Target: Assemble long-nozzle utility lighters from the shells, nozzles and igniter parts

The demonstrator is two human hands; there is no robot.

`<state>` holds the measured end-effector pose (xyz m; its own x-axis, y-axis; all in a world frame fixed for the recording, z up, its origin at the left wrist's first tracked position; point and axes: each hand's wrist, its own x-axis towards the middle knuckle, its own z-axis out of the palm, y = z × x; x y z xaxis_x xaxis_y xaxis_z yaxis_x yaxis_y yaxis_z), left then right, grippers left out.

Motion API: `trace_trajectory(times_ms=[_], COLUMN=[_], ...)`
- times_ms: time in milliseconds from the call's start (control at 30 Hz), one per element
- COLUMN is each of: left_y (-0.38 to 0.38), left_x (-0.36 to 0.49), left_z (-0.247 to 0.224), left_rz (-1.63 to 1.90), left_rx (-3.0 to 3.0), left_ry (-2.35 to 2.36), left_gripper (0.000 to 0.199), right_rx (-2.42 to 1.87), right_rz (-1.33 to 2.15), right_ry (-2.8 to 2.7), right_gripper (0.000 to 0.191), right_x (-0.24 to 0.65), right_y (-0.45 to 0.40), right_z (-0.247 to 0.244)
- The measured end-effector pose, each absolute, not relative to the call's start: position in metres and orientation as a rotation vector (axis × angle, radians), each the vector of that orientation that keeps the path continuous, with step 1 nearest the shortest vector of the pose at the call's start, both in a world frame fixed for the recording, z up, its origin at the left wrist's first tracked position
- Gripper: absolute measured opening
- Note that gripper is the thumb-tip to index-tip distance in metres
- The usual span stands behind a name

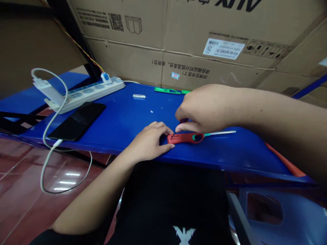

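Cardboard cartons (204, 44) behind a blue metal surface (122, 119); on it, a white power strip (87, 97), a black phone (76, 120), green plastic pieces (167, 90) and a small metal tube (139, 96). Near the front edge, a red long-nosed lighter (182, 137), its end curled in the left hand (148, 141), its top pinched narrowly by the right hand (206, 109).

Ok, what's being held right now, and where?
The left hand holds a red plastic long-nosed lighter by the rear end of its grip; the right hand is at the same end, but whether it holds too cannot be told.
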<state>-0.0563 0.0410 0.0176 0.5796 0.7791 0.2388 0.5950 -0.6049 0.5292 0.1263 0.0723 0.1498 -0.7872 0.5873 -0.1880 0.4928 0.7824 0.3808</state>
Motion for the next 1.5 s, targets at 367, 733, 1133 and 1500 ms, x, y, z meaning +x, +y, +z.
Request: trace_trajectory(times_ms=[367,733,1133,1500], left_y=[0.04,0.113,0.105,0.137], left_x=[-0.041,0.031,0.024,-0.009], left_z=[0.036,0.059,0.031,0.045], left_rz=[0.473,-0.152,0.166,1.095], left_rx=[2.532,2.542,2.46,1.833], left_ry=[1.158,0.727,0.609,1.072], left_gripper=[0.045,0.047,0.038,0.066], right_rx=[1.831,1.307,1.196,1.661], right_rz=[0.14,0.153,0.278,0.664], right_ry=[2.591,2.891,2.863,3.389], right_gripper=[0.031,0.047,0.022,0.032], right_x=[0.351,0.276,0.235,0.185], right_y=[0.08,0.052,0.039,0.084], right_z=[0.093,0.056,0.033,0.104])
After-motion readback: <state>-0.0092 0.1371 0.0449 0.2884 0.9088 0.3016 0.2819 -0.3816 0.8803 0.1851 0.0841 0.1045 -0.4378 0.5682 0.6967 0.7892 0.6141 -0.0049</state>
